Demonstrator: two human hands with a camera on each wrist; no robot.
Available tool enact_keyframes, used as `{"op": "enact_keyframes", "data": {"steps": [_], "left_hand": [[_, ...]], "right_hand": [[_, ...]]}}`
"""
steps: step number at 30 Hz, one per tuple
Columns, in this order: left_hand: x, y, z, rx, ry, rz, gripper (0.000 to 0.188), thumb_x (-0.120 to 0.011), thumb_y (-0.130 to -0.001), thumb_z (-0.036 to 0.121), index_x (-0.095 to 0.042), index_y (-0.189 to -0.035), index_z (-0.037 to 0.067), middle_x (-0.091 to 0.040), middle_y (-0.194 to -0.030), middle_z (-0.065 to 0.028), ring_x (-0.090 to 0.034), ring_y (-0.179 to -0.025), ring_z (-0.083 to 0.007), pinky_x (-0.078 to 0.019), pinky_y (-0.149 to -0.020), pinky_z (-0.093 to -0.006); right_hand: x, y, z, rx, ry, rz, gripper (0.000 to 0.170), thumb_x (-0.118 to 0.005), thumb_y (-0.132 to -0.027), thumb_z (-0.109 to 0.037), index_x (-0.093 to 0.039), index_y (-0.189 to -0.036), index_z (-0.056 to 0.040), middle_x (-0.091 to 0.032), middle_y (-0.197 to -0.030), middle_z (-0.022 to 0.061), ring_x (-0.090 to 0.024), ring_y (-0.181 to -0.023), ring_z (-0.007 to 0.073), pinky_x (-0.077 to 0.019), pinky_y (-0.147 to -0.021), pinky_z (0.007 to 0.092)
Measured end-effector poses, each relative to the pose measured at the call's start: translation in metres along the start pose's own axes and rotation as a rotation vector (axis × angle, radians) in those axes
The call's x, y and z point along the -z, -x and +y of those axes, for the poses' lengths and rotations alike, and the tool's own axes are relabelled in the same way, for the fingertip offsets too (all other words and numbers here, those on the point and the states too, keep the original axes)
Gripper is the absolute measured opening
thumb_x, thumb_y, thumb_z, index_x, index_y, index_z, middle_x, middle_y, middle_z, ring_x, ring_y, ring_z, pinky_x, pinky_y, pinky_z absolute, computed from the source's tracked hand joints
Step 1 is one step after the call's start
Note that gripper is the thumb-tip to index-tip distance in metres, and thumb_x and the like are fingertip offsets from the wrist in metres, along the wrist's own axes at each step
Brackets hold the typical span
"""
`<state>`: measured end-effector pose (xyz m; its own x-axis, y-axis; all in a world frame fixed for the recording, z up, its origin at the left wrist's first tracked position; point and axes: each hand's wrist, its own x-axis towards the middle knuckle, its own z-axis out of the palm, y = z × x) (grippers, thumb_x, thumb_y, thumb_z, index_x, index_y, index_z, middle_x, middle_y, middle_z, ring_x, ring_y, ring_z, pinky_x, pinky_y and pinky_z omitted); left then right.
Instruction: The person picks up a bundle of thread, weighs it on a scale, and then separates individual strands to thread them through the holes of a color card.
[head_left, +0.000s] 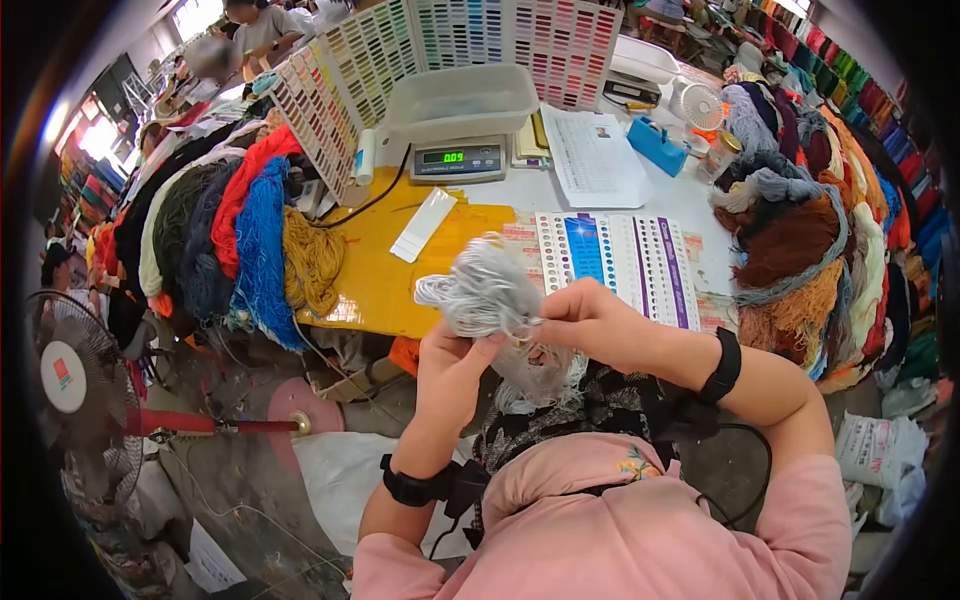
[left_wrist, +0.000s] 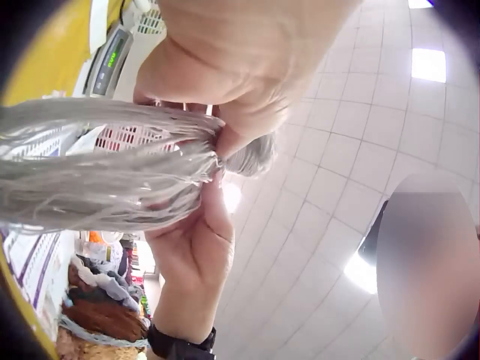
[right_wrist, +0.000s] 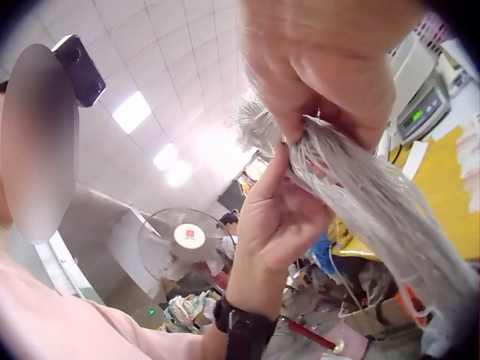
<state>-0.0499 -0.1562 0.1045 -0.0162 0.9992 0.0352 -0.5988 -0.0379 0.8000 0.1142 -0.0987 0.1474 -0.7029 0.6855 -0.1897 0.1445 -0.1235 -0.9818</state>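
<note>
Well, grey skein [head_left: 488, 288] between left hand [head_left: 450, 374] and right hand [head_left: 604, 322], both pinching its gathered neck.

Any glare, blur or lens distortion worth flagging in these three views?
Head view: strong fisheye bending, dark corners, bright windows at left, a sheen on the yellow tabletop; left wrist view: ceiling lights blown out, digits on the scale smeared; right wrist view: washed-out ceiling glare beside the grey yarn, a smooth blurred oval at far left.
</note>
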Motion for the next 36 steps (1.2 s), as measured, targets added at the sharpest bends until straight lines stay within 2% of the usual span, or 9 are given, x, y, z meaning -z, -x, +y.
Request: {"op": "enact_keyframes", "data": {"steps": [8, 11, 15, 18, 29, 30, 32, 34, 36], "left_hand": [[0.021, -0.03, 0.018, 0.23, -0.13, -0.134, 0.019, -0.053, -0.081, 0.009, -0.054, -0.096, -0.003, -0.055, -0.07, -0.0015, -0.044, -0.055, -0.0046, -0.0336, -0.05, -0.0172], [0.02, -0.035, 0.024, 0.279, -0.141, -0.116, 0.017, -0.052, -0.082, 0.01, -0.054, -0.093, -0.003, -0.05, -0.063, 0.0019, -0.035, -0.048, -0.0019, -0.0254, -0.044, -0.0169], [0.02, -0.036, 0.036, 0.246, -0.235, -0.013, 0.015, -0.053, -0.082, 0.011, -0.057, -0.081, -0.003, -0.05, -0.061, 0.0019, -0.036, -0.051, -0.0017, -0.0264, -0.045, -0.0171], [0.019, -0.033, 0.049, 0.029, -0.699, 0.105, 0.02, -0.054, -0.081, 0.014, -0.058, -0.07, -0.003, -0.051, -0.058, 0.0023, -0.04, -0.052, -0.0022, -0.0291, -0.045, -0.018], [0.077, -0.023, 0.056, -0.576, -1.883, 0.323, 0.024, -0.053, -0.08, 0.016, -0.054, -0.066, -0.004, -0.046, -0.05, -0.0144, -0.042, -0.042, -0.0176, -0.0367, -0.046, -0.0289], [0.099, -0.017, 0.07, -0.47, -1.611, 0.428, 0.025, -0.053, -0.08, 0.019, -0.056, -0.067, -0.002, -0.048, -0.051, -0.0146, -0.047, -0.044, -0.0231, -0.0379, -0.047, -0.0307], [0.1, -0.003, 0.094, -0.309, -1.843, 0.474, 0.025, -0.051, -0.081, 0.019, -0.057, -0.066, -0.001, -0.052, -0.058, -0.0141, -0.052, -0.053, -0.0271, -0.0395, -0.051, -0.0328], [0.087, -0.006, 0.102, -0.623, -2.071, 0.399, 0.028, -0.048, -0.083, 0.017, -0.056, -0.063, -0.001, -0.053, -0.06, -0.0117, -0.05, -0.054, -0.0265, -0.0394, -0.054, -0.0325], [0.024, -0.016, 0.111, -0.994, -1.804, 0.25, 0.031, -0.045, -0.084, 0.017, -0.054, -0.061, -0.001, -0.054, -0.06, -0.0106, -0.051, -0.056, -0.0258, -0.0399, -0.055, -0.031]], "right_hand": [[0.022, -0.023, 0.001, 0.009, -0.303, 0.007, 0.018, -0.05, -0.082, -0.012, -0.058, -0.09, 0.0023, -0.059, -0.082, 0.0046, -0.054, -0.068, 0.0099, -0.0433, -0.064, 0.0218], [0.026, -0.024, -0.001, -0.114, -0.575, -0.006, 0.017, -0.048, -0.084, -0.016, -0.055, -0.088, -0.0008, -0.053, -0.066, 0.0015, -0.049, -0.057, 0.0081, -0.0396, -0.053, 0.0215], [0.036, -0.017, 0.006, -0.31, -0.674, -0.192, 0.018, -0.053, -0.082, -0.021, -0.055, -0.084, -0.0036, -0.032, -0.049, -0.0052, -0.026, -0.042, 0.0037, -0.0177, -0.039, 0.0208], [0.048, 0.006, 0.001, -0.257, -0.26, -0.354, 0.019, -0.055, -0.081, -0.022, -0.057, -0.083, -0.0031, -0.031, -0.048, -0.0062, -0.025, -0.041, 0.0032, -0.017, -0.038, 0.0197], [0.098, 0.078, -0.037, -0.053, -0.447, -0.221, 0.024, -0.053, -0.082, -0.022, -0.056, -0.074, -0.0005, -0.028, -0.045, -0.0077, -0.023, -0.038, 0.0026, -0.0168, -0.037, 0.0195], [0.104, 0.085, -0.045, 0.003, -0.416, -0.198, 0.025, -0.053, -0.082, -0.023, -0.056, -0.074, -0.0005, -0.028, -0.045, -0.0077, -0.023, -0.038, 0.0024, -0.0168, -0.037, 0.0195], [0.098, 0.077, -0.048, -0.046, -0.191, -0.109, 0.024, -0.052, -0.082, -0.024, -0.055, -0.075, -0.0015, -0.03, -0.045, -0.0068, -0.025, -0.038, 0.0025, -0.0169, -0.036, 0.0193], [0.086, 0.055, -0.048, -0.087, -0.165, -0.097, 0.023, -0.051, -0.082, -0.024, -0.054, -0.075, -0.0024, -0.032, -0.045, -0.006, -0.025, -0.038, 0.0027, -0.0172, -0.035, 0.0194], [0.072, 0.03, -0.067, -0.015, -0.316, -0.227, 0.022, -0.052, -0.082, -0.023, -0.053, -0.072, -0.0031, -0.035, -0.047, -0.0044, -0.027, -0.039, 0.0032, -0.0188, -0.034, 0.0198]]}}
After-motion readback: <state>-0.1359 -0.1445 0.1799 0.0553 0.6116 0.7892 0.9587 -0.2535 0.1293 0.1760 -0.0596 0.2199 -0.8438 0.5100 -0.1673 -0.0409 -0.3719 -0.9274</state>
